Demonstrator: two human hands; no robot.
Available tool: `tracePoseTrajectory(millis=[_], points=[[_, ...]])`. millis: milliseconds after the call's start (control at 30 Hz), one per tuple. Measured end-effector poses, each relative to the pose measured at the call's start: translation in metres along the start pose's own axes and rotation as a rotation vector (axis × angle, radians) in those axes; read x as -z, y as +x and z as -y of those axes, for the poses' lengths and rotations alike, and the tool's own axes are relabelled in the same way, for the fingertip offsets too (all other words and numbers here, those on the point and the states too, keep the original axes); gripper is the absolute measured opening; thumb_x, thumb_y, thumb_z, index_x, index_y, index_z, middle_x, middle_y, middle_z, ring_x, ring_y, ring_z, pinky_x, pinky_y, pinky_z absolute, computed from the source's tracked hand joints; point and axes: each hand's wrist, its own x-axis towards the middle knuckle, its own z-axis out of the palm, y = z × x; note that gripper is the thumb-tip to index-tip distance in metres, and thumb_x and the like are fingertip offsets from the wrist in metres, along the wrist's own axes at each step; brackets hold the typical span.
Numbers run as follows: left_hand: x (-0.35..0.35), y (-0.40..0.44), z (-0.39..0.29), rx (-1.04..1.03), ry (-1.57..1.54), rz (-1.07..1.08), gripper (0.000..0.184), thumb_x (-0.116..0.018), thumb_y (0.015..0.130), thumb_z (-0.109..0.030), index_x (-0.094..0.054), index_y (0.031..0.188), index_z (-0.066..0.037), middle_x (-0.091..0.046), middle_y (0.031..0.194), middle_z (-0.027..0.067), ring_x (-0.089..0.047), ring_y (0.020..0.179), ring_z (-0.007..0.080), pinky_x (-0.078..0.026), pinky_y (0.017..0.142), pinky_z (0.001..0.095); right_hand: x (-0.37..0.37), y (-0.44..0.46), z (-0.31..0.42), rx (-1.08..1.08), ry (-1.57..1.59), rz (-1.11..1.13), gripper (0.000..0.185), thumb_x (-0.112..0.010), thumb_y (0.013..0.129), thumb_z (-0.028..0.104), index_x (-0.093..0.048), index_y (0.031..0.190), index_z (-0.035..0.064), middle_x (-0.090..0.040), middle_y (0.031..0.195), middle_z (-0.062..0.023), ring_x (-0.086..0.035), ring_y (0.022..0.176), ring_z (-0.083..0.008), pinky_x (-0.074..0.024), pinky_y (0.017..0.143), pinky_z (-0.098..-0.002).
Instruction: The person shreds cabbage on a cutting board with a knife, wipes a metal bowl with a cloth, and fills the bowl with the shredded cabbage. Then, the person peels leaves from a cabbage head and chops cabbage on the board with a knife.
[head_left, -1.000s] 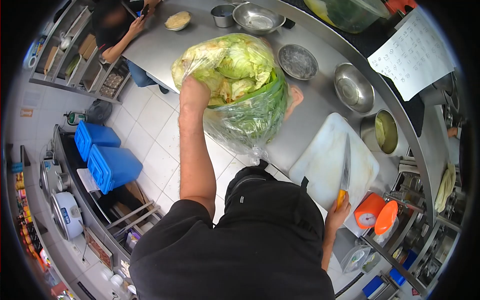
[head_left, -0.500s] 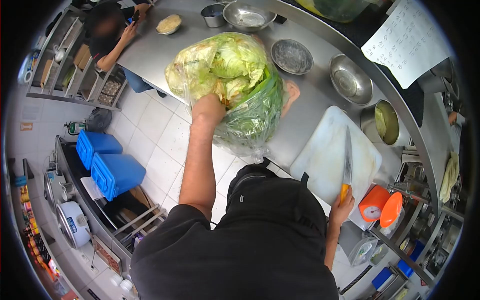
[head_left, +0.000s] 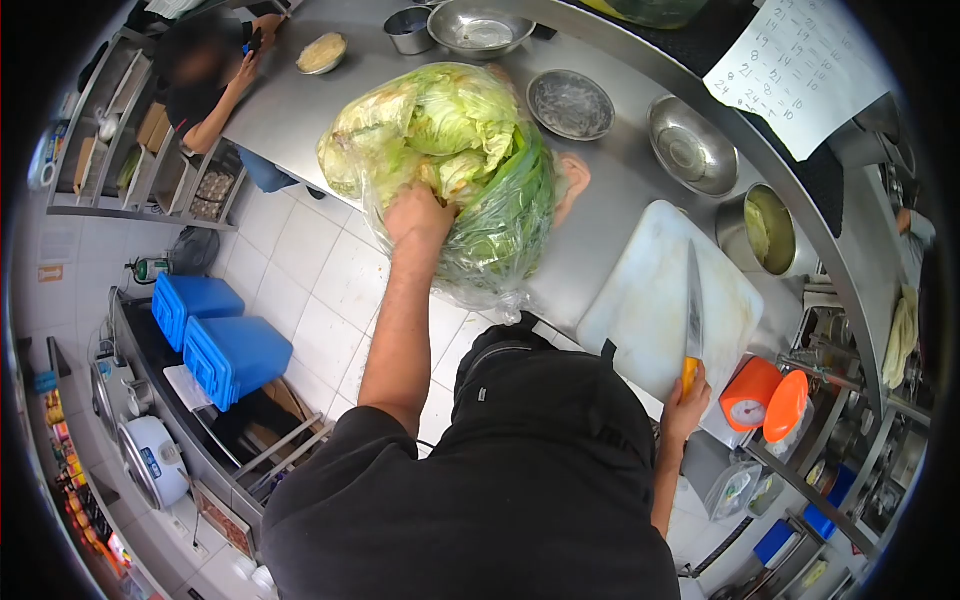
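Note:
A clear plastic bag full of lettuce and green leaves sits at the near edge of the steel counter. My left hand reaches into its opening against the leaves; its fingertips are hidden, so what it grips is unclear. On the right, my right hand is closed around the yellow handle of a knife. The blade lies over a white cutting board and points away from me.
Metal bowls and a pot stand along the counter's back. An orange scale is right of the board. At the upper left, a person holds a phone. Blue bins stand at the left.
My left hand has moved from the bag's left rim down and to the right, into the leaves. My right hand still holds the knife. The whole view has shifted slightly.

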Motion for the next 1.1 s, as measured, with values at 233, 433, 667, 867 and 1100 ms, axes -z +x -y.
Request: tracePoseTrajectory(millis=[233,433,667,867,1100], points=[[0.002,-0.001,-0.001,-0.024,-0.07,0.001,0.054,-0.088,0.079,-0.043,-0.072,0.112,-0.002,-0.07,0.121,0.0178,-0.07,0.112,0.0357,-0.057,0.096,0.046,0.003,0.001,0.007,-0.011,0.004,0.008,0.06,-0.065,0.099,0.013,-0.049,0.157,0.014,-0.06,0.129,-0.0246,-0.058,0.118,-0.0464,-0.0475,0.102,-0.0539],[-0.006,0.003,-0.001,-0.041,-0.106,-0.06,0.053,-0.088,0.077,-0.041,-0.073,0.109,-0.002,-0.073,0.112,0.0186,-0.071,0.106,0.0357,-0.057,0.093,0.0463,0.003,0.002,0.007,-0.016,0.001,0.011,0.059,-0.066,0.099,0.014,-0.05,0.156,0.0142,-0.06,0.129,-0.0242,-0.058,0.118,-0.0462,-0.0478,0.102,-0.0538],[-0.007,0.004,-0.002,-0.066,-0.091,-0.1,0.049,-0.088,0.075,-0.04,-0.075,0.103,-0.002,-0.073,0.11,0.017,-0.071,0.103,0.0355,-0.058,0.09,0.0456,0.004,0.002,0.007,-0.028,0.013,0.018,0.059,-0.065,0.099,0.014,-0.05,0.157,0.0134,-0.06,0.13,-0.0247,-0.058,0.118,-0.0464,-0.0479,0.103,-0.0533],[-0.001,0.0,-0.005,-0.08,-0.163,-0.126,0.043,-0.088,0.073,-0.035,-0.073,0.097,-0.002,-0.071,0.107,0.0177,-0.07,0.1,0.0367,-0.058,0.087,0.0474,0.004,0.002,0.006,-0.027,0.013,0.024,0.059,-0.064,0.1,0.013,-0.049,0.157,0.0122,-0.06,0.129,-0.0258,-0.058,0.118,-0.0467,-0.048,0.103,-0.0533],[-0.002,0.001,-0.004,-0.114,-0.217,-0.136,0.043,-0.088,0.073,-0.031,-0.07,0.095,0.001,-0.07,0.105,0.0197,-0.07,0.097,0.0386,-0.058,0.085,0.0493,0.005,0.003,0.006,-0.01,0.003,0.015,0.058,-0.064,0.1,0.016,-0.049,0.156,0.0112,-0.061,0.127,-0.0255,-0.059,0.116,-0.0465,-0.0485,0.101,-0.0524]])
